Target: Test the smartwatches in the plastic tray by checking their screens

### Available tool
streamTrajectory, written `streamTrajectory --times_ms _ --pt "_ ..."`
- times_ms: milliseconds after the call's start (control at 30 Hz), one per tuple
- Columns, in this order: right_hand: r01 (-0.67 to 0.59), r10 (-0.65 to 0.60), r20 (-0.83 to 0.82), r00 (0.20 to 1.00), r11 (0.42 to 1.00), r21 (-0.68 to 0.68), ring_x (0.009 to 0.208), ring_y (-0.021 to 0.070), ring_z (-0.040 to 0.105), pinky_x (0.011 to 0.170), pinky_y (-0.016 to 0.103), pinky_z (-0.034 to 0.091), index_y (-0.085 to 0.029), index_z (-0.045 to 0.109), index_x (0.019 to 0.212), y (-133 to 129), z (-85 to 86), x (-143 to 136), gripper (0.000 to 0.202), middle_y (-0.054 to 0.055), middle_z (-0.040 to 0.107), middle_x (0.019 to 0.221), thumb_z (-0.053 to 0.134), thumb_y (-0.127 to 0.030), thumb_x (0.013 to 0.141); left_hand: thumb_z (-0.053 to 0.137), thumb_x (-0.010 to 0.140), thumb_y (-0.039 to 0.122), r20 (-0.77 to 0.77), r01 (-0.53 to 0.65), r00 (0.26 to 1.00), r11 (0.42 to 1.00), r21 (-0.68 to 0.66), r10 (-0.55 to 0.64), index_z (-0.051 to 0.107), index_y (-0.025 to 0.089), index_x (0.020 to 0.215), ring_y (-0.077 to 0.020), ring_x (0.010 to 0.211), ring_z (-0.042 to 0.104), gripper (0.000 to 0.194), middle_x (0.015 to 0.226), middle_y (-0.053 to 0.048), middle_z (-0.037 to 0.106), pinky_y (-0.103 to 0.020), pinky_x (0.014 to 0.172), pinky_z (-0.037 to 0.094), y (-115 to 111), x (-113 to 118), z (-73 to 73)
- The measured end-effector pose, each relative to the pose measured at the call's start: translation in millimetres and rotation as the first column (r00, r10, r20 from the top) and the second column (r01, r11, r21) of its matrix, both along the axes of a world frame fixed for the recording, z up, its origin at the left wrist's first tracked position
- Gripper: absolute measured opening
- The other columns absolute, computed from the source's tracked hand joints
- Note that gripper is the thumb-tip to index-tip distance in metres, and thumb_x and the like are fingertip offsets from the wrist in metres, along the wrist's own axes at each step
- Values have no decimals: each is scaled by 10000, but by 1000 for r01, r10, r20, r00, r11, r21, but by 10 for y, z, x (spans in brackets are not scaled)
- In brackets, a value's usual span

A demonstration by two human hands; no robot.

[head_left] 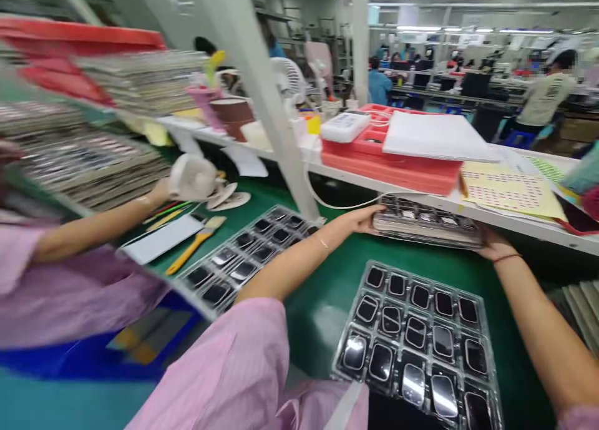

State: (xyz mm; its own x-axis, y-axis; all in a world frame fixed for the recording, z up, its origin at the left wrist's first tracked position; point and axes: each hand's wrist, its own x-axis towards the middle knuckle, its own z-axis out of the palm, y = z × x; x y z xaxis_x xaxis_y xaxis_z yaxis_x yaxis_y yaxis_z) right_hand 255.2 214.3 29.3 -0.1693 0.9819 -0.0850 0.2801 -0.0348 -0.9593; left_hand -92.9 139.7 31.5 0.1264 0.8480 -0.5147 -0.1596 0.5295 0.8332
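Under the shelf's edge, a stack of clear trays (pixel 425 225) holding dark glass pieces is gripped from both sides. My left hand (pixel 367 219) is closed on its left end, and my right hand (pixel 491 243) holds its right end, fingers partly hidden. Nearer to me, a clear tray (pixel 418 339) with rows of dark rounded-rectangle pieces lies on the green table (pixel 322 293). Another such tray (pixel 253 252) lies to the left of it, partly behind my left forearm.
The white shelf (pixel 515 215) overhangs the table, bearing red trays (pixel 388 168) and papers. A slanted post (pixel 266 87) stands left. Beside me, a co-worker's hand (pixel 161 191) is near a small white fan (pixel 191 177); a yellow brush (pixel 194 246) lies nearby.
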Motion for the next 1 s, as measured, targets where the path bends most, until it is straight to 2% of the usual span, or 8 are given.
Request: streamTrajectory --times_ms 133,333,500,633,733,833,933,1000 --pt "112 -143 -92 985 954 -278 990 324 704 755 506 509 -245 649 1162 -313 4 310 404 271 670 1110 480 -437 848 620 834 481 114 7 994 1000 -5 -7 669 124 932 -189 655 662 373 743 -82 713 -334 653 575 -624 112 72" --pt "95 -97 7 995 954 -283 1080 315 666 752 516 521 -418 569 1237 -1248 153 403 502 250 561 1312 524 -564 759 687 719 648 119 -26 993 983 181 4 644 179 1154 -234 842 679 641 993 -106 718 -328 669 563 -2161 136 128" --pt "-239 221 -98 970 937 -254 1168 330 621 792 485 549 -441 608 1210 -1827 356 -224 472 192 571 1331 599 -587 761 638 712 729 -60 -205 970 922 327 237 590 247 1305 -330 1055 638 766 1165 -106 694 -454 911 517 -3356 -162 142" --pt "-575 548 -177 817 792 -204 1155 315 634 934 466 527 -336 638 1205 -1888 433 -1049 440 118 616 1310 638 -513 803 600 703 764 -215 -414 846 855 314 488 624 245 1279 -389 1181 574 776 1128 -110 711 -490 999 461 -4032 -396 60" --pt "-708 671 -240 701 696 -123 1024 289 678 896 434 538 -225 679 1101 -1701 373 -1847 401 103 704 1149 633 -458 779 591 693 768 -258 -605 691 735 305 675 618 229 1266 -380 1109 615 786 1079 -108 722 -445 873 525 -4220 -529 -26" --pt "-729 676 -294 676 673 -128 887 228 691 771 320 549 -174 685 896 -1433 253 -2674 224 80 745 950 608 -352 785 585 685 763 -285 -709 554 623 331 782 611 200 1214 -315 862 677 773 936 -84 727 -362 643 531 -4105 -687 -119" --pt "-667 612 -279 740 721 -189 696 177 668 661 267 534 -156 632 729 -1210 148 -3321 180 67 721 744 558 -288 826 624 669 736 -320 -722 510 599 346 799 592 187 1125 -211 580 618 715 689 -15 655 -287 482 434 -3861 -898 -199" --pt "-630 580 -260 772 754 -188 628 163 643 631 266 525 -151 618 708 -1117 80 -3586 204 60 705 693 541 -277 849 623 676 734 -340 -704 534 630 329 774 571 181 1062 -184 496 580 676 562 24 582 -265 458 396 -3750 -1049 -236"
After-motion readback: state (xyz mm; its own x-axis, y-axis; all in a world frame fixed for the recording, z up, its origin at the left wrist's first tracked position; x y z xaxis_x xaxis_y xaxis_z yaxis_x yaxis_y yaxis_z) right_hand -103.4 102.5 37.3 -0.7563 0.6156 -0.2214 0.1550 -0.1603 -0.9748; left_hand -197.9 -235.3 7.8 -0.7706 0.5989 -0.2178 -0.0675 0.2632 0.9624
